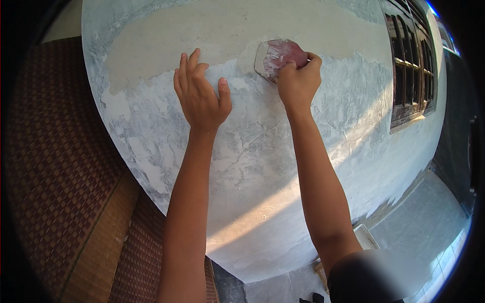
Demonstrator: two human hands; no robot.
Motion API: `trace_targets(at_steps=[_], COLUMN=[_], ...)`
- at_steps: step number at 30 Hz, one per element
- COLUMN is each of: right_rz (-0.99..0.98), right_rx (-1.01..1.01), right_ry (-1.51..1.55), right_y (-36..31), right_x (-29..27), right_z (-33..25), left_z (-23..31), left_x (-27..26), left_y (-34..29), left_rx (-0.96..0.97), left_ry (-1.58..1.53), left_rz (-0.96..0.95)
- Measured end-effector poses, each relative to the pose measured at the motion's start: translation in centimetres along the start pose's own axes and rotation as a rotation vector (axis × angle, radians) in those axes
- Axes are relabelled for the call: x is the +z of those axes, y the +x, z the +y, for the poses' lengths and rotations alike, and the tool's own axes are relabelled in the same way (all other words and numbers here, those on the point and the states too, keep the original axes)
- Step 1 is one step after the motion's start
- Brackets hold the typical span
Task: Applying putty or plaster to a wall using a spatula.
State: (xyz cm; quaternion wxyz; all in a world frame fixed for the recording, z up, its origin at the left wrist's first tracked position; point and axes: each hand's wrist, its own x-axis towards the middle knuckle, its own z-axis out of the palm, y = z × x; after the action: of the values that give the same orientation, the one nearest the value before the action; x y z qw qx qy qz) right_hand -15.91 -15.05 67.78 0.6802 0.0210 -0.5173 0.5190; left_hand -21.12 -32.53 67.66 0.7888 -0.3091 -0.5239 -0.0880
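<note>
My right hand (300,83) grips a dark red putty scraper (285,54) smeared with pale putty. Its flat blade lies against the wall (252,131), at the lower border of a smooth beige band of putty (212,30). To the left, my left hand (203,98) is raised in front of the wall with its fingers apart and nothing in it. Whether its fingertips touch the surface I cannot tell. Below the beige band the wall is white and grey, rough, with ridges and streaks.
A barred wooden window (411,60) is set in the wall at the right. Brown woven matting (55,151) covers the left side. Grey tiled floor (424,222) shows at the lower right, with a pale container (365,236) beside my right arm. Sunlight slants across the wall.
</note>
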Motion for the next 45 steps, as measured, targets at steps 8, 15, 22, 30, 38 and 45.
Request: trace_targets(at_steps=[8, 15, 22, 30, 38, 45], right_rz=[-0.034, 0.032, -0.078, 0.083, -0.123, 0.083], right_rx=[-0.015, 0.025, -0.192, -0.047, -0.260, -0.058], right_ry=[0.159, -0.001, 0.087, -0.071, 0.054, -0.073], right_y=[-0.8, 0.5, -0.5, 2.8, 0.8, 3.4], right_x=[-0.2, -1.1, -0.1, -3.0, 1.5, -3.0], right_z=[-2.6, 1.5, -1.7, 1.8, -2.1, 1.7], left_z=[0.0, -0.1, 0.1, 0.1, -0.1, 0.4], left_x=[0.4, 0.1, -0.1, -0.2, -0.1, -0.2], left_y=[0.1, 0.2, 0.2, 0.3, 0.2, 0.2], left_rx=[0.008, 0.004, 0.016, 0.014, 0.027, 0.030], left_ry=[-0.010, 0.006, -0.005, 0.007, -0.024, -0.004], left_rz=[0.024, 0.038, 0.040, -0.014, -0.004, -0.033])
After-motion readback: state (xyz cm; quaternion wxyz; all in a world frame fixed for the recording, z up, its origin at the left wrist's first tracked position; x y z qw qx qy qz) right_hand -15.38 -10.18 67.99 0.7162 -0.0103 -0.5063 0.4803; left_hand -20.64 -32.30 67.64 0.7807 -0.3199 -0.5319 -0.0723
